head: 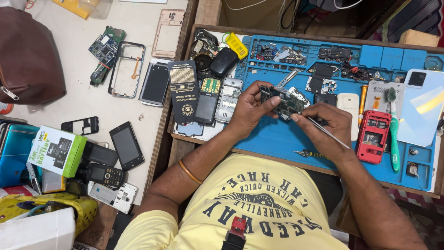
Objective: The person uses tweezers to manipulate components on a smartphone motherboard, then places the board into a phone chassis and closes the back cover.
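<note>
My left hand grips a green phone circuit board over the blue repair mat. My right hand pinches thin metal tweezers, their tip touching the board's right edge. Both hands hover just above the mat's near middle. An orange bangle sits on my left forearm.
On the mat lie a red phone body, a green toothbrush, a small screwdriver, a white phone back and loose parts. Left of it lie several phones, frames, boards, a green battery box and a brown bag.
</note>
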